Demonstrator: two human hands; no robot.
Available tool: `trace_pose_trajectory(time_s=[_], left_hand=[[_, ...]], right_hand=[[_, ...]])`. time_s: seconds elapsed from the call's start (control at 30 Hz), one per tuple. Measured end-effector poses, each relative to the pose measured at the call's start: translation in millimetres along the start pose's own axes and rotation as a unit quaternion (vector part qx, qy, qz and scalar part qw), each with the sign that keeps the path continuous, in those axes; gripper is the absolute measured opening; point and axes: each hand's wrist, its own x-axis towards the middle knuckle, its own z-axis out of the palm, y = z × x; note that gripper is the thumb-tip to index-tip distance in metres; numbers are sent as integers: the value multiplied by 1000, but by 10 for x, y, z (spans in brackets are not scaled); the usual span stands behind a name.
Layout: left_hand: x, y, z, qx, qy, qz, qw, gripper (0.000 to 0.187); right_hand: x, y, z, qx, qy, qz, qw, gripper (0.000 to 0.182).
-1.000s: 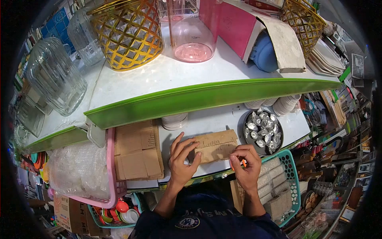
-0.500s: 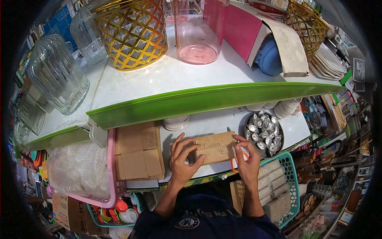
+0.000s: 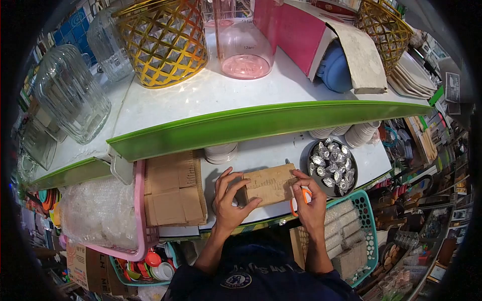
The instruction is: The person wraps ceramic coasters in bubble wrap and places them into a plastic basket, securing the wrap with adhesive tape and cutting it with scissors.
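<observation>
A small brown cardboard box with creased, ridged marks across it is held level over the lower white shelf. My left hand grips its left end, thumb at the near edge and fingers over the far side. At the right end, my right hand pinches the box between thumb and fingers. An orange-handled pair of scissors lies partly hidden beneath my right hand. Left of my left hand are flat folded cardboard pieces. A dark round tray of small silver fluted moulds stands beyond my right hand.
Above runs a shelf with a green edge, bearing glass jars, a gold lattice basket and a pink box. A pink basket with clear wrap stands left; a teal basket holds wrapped packs at right.
The view has shifted slightly. Both hands stay on the cardboard box, which looks almost the same, and more of the orange handle shows by my right hand.
</observation>
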Motion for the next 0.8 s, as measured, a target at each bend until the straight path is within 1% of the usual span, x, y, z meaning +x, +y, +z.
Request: trace_pose_trajectory(time_s=[0.07, 0.3, 0.37, 0.4, 0.47, 0.5, 0.57, 0.8], left_hand=[[-1, -7, 5, -14, -4, -1, 1000, 51], [-6, -39, 11, -28, -16, 0, 999, 54], [-12, -4, 28, -75, 9, -35, 997, 47], [-19, 22, 35, -75, 8, -35, 997, 47], [-47, 71, 39, -104, 65, -70, 990, 36], [-66, 66, 32, -104, 64, -70, 990, 36], [-103, 45, 14, -47, 47, -42, 997, 29], [-128, 35, 46, -46, 38, -44, 997, 24]], right_hand=[[1, 16, -2, 8, 1, -16, 1000, 9], [0, 7, -13, 1, -11, -9, 1000, 10], [-6, 33, -15, 17, -6, -18, 1000, 10], [-6, 34, -20, 16, -6, -18, 1000, 10], [-9, 32, -28, 17, -9, -19, 1000, 10], [-11, 28, -31, 17, -9, -19, 1000, 10], [-11, 17, -32, 14, -12, -22, 1000, 10], [-18, 33, -23, 22, -12, -25, 999, 10]])
